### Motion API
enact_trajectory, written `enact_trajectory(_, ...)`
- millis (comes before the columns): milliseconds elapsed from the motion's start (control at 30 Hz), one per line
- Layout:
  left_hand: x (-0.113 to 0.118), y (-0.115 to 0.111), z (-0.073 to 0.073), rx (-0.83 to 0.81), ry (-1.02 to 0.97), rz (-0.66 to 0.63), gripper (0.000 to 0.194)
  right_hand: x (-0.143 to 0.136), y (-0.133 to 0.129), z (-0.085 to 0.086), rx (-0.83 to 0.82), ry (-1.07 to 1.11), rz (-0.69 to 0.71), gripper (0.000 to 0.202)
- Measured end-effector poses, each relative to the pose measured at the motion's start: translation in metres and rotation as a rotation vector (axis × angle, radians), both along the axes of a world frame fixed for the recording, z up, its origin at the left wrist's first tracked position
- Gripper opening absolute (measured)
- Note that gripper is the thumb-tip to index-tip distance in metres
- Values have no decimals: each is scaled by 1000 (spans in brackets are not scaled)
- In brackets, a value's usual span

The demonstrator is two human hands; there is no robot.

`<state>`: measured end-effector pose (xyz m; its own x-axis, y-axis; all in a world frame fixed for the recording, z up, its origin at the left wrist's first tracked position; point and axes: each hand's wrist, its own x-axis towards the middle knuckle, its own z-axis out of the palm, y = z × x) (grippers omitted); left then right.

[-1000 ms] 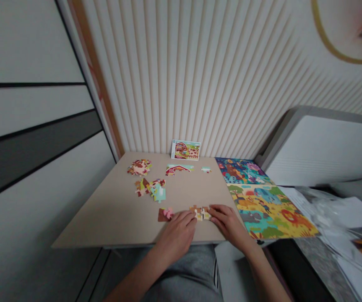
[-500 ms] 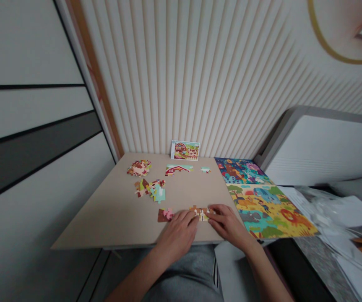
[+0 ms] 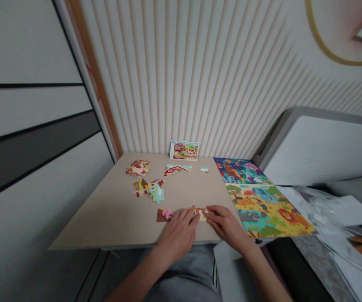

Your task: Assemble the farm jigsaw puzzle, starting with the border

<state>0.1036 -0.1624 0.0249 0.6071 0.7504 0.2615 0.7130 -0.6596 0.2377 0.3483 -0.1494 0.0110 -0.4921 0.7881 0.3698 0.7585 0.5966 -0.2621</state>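
Note:
Near the table's front edge lies a strip of joined puzzle pieces [image 3: 203, 213], brown above and pale yellow with white below. My left hand [image 3: 181, 228] rests flat over its left part, fingers spread a little. At the strip's right end, the fingertips of my right hand [image 3: 225, 222] press around a piece that they mostly cover. To the left of my left hand, a brown piece with a pink pig [image 3: 165, 214] lies partly beside the fingers. Farther back sit a joined red barn section [image 3: 178, 169] and a small pale blue piece [image 3: 204, 170].
A picture card [image 3: 184, 150] leans on the ribbed wall. Loose pieces form a pile [image 3: 138, 167] at the back left, with more scattered pieces [image 3: 156, 191] in front. Two finished puzzles, dark blue [image 3: 242, 170] and yellow [image 3: 269, 209], lie along the right side.
The fingers of my left hand have shifted slightly right over the strip, nearer to my right hand. The view has moved a little.

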Motion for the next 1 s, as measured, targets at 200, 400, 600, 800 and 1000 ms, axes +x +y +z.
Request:
enact_trajectory(200,1,2,-2,-3,-10,3,53,3,-8,0,-15,-20,16,44)
enact_trajectory(400,4,2,-6,11,-9,11,49,32,-6,0,-23,-17,-96,40)
enact_trajectory(600,4,2,-7,13,-12,17,51,55,-1,-5,-77,-30,-90,36)
enact_trajectory(800,5,2,-5,18,-3,20,51,55,2,-15,25,9,-90,34)
enact_trajectory(1000,5,0,-4,35,6,20,50,49,-1,-14,29,56,-56,35)
